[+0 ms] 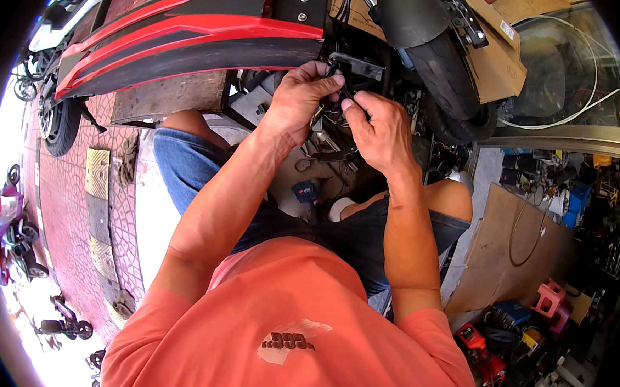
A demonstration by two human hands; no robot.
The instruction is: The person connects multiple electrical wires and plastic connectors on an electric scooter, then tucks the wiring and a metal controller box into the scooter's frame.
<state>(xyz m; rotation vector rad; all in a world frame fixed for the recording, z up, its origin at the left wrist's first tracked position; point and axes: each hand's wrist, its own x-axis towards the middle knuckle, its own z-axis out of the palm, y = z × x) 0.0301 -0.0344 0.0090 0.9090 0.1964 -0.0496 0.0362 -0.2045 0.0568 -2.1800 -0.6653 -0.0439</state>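
Note:
My left hand (305, 94) and my right hand (381, 130) meet in front of me, fingers pinched round thin black cables (342, 22). These run down from above, beside the end of a red and black scooter body (191, 41). The pinched ends are mostly hidden by my fingertips. Just right of the cables, a black front wheel (445, 70) sits tilted under its dark fender (409, 19). A small grey metal plate (359, 67) is right behind my fingers.
Between my legs, a blue and black tool (306, 191) lies on the floor. Cardboard (502, 67) is behind the wheel. A pink stool (549, 298) and cluttered parts stand at the right. Patterned paving (61, 199) and parked two-wheelers are at the left.

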